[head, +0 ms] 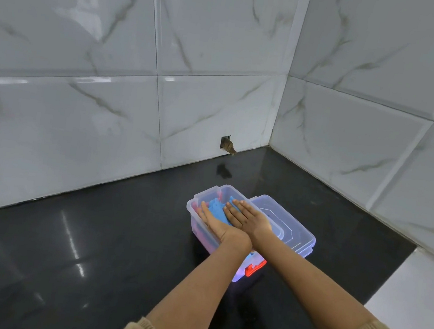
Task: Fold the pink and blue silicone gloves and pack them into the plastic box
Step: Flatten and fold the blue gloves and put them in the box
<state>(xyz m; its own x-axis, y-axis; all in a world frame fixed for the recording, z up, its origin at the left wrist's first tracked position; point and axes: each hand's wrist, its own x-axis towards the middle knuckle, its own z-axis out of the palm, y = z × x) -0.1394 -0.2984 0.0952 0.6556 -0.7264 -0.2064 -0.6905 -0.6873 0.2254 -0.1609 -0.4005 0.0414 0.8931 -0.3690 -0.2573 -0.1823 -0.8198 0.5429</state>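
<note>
Pressing step, packing nearly complete. Plastic box: clear, standing on the black tabletop, landmark for all entries. Blue glove: folded, inside the box, uppermost. Pink glove: inside the box, showing at its far wall and under the blue one. Left hand: fingers straight, flat on the blue glove, holding nothing. Right hand: likewise flat and extended, pressing the glove beside the left. Lid: lying just right of the box. Red latch: at the box's near end. Advice: press evenly, squeezing trapped air out, until everything sits below the rim.
</note>
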